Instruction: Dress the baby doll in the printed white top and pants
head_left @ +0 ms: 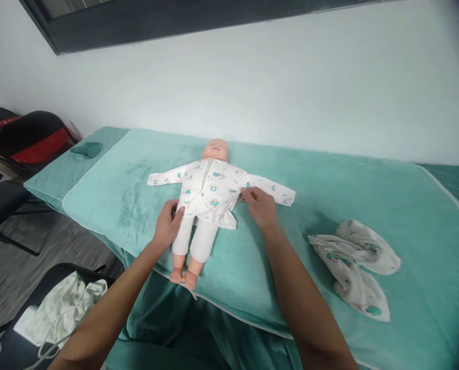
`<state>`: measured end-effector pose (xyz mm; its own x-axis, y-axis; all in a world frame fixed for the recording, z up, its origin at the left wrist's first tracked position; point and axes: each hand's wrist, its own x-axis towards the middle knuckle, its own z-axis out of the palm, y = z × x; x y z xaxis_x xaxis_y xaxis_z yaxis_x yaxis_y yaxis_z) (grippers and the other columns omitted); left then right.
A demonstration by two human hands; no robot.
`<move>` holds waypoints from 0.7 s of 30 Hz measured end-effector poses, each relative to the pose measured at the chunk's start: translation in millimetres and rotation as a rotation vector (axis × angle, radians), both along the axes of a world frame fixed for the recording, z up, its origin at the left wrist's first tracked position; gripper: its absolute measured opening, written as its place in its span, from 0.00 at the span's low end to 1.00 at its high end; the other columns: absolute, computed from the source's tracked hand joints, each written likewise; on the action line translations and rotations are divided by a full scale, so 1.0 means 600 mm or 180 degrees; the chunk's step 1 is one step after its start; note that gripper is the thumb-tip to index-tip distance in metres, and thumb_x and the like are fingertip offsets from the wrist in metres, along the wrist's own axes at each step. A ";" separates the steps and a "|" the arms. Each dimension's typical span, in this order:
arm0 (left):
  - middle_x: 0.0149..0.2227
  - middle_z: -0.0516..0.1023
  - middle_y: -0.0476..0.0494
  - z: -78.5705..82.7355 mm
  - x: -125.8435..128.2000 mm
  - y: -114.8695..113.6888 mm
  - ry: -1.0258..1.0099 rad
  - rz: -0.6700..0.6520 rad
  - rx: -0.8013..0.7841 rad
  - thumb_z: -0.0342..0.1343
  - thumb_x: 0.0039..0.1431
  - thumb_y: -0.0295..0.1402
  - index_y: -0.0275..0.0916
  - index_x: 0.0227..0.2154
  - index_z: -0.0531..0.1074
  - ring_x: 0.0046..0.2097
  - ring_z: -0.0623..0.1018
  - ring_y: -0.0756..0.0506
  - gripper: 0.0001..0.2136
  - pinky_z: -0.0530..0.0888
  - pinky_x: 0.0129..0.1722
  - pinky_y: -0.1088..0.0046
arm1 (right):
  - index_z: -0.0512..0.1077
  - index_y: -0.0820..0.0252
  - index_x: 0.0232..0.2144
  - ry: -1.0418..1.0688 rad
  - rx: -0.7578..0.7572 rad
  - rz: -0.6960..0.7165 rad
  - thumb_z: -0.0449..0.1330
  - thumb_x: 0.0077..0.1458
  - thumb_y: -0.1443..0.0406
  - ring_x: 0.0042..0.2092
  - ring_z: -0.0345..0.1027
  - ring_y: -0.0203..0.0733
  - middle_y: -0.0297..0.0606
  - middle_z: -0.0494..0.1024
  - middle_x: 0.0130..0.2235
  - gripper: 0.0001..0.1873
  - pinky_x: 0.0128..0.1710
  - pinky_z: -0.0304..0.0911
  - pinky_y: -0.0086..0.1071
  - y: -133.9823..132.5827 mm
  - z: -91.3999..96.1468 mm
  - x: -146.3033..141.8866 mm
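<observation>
A baby doll (pixel 215 150) lies on its back on the green padded bed, its head toward the wall and its bare feet at the near edge. It wears a white printed baby shirt (pixel 214 187), with both sleeves spread wide and a button visible down the front. My left hand (pixel 169 222) is at the shirt's lower left hem beside the doll's hip, fingers curved and thumb apart. At the shirt's right side, below the sleeve, my right hand (pixel 259 204) pinches the cloth between thumb and fingers. White leggings or cloth legs (pixel 204 241) show below the hem.
Crumpled printed baby pants (pixel 352 267) lie to the right on the green bed cover (pixel 368 190). The bed has a face hole (pixel 87 149) at its left end. A black chair holds pale green cloth (pixel 65 306) and a cord; more chairs (pixel 33 139) stand left.
</observation>
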<state>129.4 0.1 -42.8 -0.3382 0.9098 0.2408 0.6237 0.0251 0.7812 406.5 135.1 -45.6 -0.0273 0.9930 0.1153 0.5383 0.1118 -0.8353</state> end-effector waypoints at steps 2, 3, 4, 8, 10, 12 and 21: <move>0.41 0.78 0.44 0.000 -0.002 -0.002 -0.0131 0.0060 -0.0103 0.50 0.68 0.47 0.42 0.46 0.69 0.42 0.77 0.44 0.14 0.73 0.44 0.64 | 0.73 0.54 0.27 0.0012 0.0008 0.0003 0.55 0.61 0.47 0.36 0.73 0.47 0.38 0.81 0.31 0.21 0.43 0.62 0.39 0.000 -0.001 -0.001; 0.39 0.78 0.46 0.001 -0.003 -0.002 -0.0141 0.0070 -0.0089 0.50 0.68 0.46 0.42 0.44 0.69 0.40 0.77 0.44 0.14 0.73 0.43 0.65 | 0.73 0.54 0.28 0.0084 -0.0011 0.0026 0.55 0.60 0.47 0.36 0.73 0.47 0.37 0.81 0.31 0.20 0.42 0.62 0.39 0.000 -0.001 -0.001; 0.37 0.77 0.47 0.002 -0.004 -0.002 -0.0142 0.0065 -0.0053 0.50 0.68 0.46 0.42 0.42 0.69 0.39 0.76 0.45 0.12 0.72 0.42 0.66 | 0.73 0.54 0.29 0.0172 -0.0021 0.0030 0.56 0.60 0.47 0.36 0.73 0.46 0.37 0.81 0.32 0.20 0.42 0.62 0.39 0.000 -0.002 -0.002; 0.35 0.76 0.49 0.004 -0.013 0.006 -0.0246 0.0059 0.0190 0.52 0.67 0.43 0.42 0.38 0.69 0.37 0.75 0.47 0.10 0.71 0.41 0.69 | 0.72 0.54 0.33 0.0473 0.0041 -0.0073 0.59 0.56 0.47 0.38 0.72 0.47 0.37 0.80 0.34 0.18 0.42 0.63 0.39 0.004 -0.008 -0.005; 0.33 0.74 0.50 0.000 -0.023 0.013 -0.0414 0.0139 0.0257 0.52 0.67 0.44 0.42 0.37 0.70 0.36 0.73 0.47 0.11 0.70 0.39 0.70 | 0.71 0.55 0.35 0.0643 0.0093 -0.0084 0.61 0.54 0.47 0.38 0.72 0.46 0.38 0.79 0.36 0.19 0.43 0.64 0.40 0.009 -0.014 -0.006; 0.33 0.74 0.49 -0.007 -0.036 0.022 -0.0558 0.0271 0.0264 0.51 0.67 0.45 0.42 0.38 0.71 0.36 0.73 0.47 0.12 0.71 0.39 0.69 | 0.70 0.55 0.37 0.0781 0.0121 -0.0057 0.62 0.53 0.48 0.38 0.72 0.46 0.38 0.79 0.37 0.19 0.43 0.65 0.40 0.012 -0.018 -0.006; 0.62 0.65 0.29 -0.023 -0.143 0.101 0.1521 0.0709 0.0294 0.55 0.60 0.29 0.36 0.62 0.68 0.64 0.66 0.34 0.26 0.65 0.64 0.54 | 0.70 0.51 0.31 0.0715 0.0795 0.0926 0.61 0.61 0.49 0.33 0.68 0.47 0.35 0.74 0.30 0.15 0.35 0.65 0.43 -0.036 0.015 -0.021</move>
<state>43.5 60.5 -56.7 -0.3537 0.7963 0.4908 0.8979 0.1421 0.4166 394.0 113.4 -36.6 -0.2483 0.8886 0.3856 0.2628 0.4449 -0.8562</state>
